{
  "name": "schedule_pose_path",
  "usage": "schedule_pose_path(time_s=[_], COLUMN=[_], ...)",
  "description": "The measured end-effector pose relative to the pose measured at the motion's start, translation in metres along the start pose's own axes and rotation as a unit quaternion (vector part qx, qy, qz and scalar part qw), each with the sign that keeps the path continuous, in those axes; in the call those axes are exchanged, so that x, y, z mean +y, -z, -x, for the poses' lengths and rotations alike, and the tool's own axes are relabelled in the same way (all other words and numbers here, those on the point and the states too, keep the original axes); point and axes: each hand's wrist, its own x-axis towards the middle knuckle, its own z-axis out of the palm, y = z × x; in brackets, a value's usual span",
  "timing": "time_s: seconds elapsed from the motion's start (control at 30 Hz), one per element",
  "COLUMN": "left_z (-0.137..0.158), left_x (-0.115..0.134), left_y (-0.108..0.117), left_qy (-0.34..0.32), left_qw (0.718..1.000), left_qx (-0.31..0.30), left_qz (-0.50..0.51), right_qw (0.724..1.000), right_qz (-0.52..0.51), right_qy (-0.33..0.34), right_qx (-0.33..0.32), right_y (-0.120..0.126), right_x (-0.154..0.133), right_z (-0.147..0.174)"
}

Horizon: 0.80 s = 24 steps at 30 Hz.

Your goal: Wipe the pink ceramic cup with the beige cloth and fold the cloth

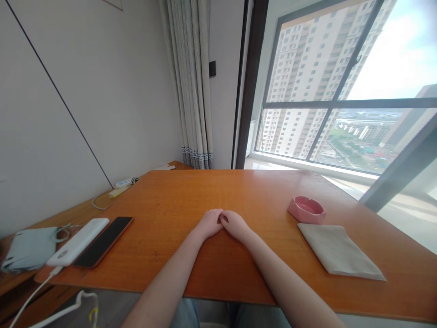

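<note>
My left hand (210, 222) and my right hand (235, 224) rest together on the wooden table, touching at the curled fingers. Both look closed, and no object shows in either one. To the right of them sits a pink, many-sided ashtray (307, 210) with notches in its rim. Just in front of it, nearer to me, lies a folded grey-beige cloth (341, 249). On the left side a black-screened phone (104, 241) lies beside a white power bank (78, 241), which has a white cable plugged into its near end.
The orange-brown table (218, 189) reaches toward a curtain (193, 82) and a large window. Left of it, a lower wooden surface holds a pale grey folded fabric item (32, 248) and a power strip (123, 183). A white cable (34, 298) hangs past the table's near left corner.
</note>
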Motion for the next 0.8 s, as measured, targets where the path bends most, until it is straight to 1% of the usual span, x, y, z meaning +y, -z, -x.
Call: schedule_pose_path(time_s=[0.27,0.43,0.5,0.57,0.6,0.67,0.73,0.77,0.8], left_z=[0.0,0.0,0.0,0.001,0.001,0.002,0.003,0.003,0.003], left_x=[0.002,0.003,0.003,0.004,0.004,0.005,0.005,0.005,0.005], left_y=[0.001,0.001,0.001,0.002,0.003,0.004,0.005,0.006,0.006], left_qy=[0.004,-0.001,0.0,0.005,0.007,0.008,0.005,0.003,0.001], left_qw=[1.0,1.0,1.0,1.0,1.0,1.0,1.0,1.0,1.0], left_qx=[-0.002,-0.001,-0.001,-0.002,-0.004,-0.008,-0.012,-0.012,-0.011], left_qz=[0.0,0.001,0.0,-0.002,-0.001,0.005,0.012,0.015,0.016], right_qw=[1.0,0.999,0.999,1.0,1.0,0.998,0.986,0.97,0.944], right_qz=[0.007,0.019,0.02,0.013,0.008,0.012,0.066,0.125,0.186], right_qy=[0.005,0.039,0.043,0.027,0.015,-0.019,-0.065,-0.107,-0.164], right_qx=[-0.004,-0.012,-0.013,-0.002,0.011,0.067,0.14,0.181,0.217], right_y=[0.001,0.004,0.009,0.02,0.028,0.051,0.079,0.094,0.107], right_x=[0.002,-0.006,-0.008,-0.006,-0.002,0.014,0.041,0.058,0.077], right_z=[0.0,0.006,0.01,0.014,0.017,0.024,0.034,0.041,0.048])
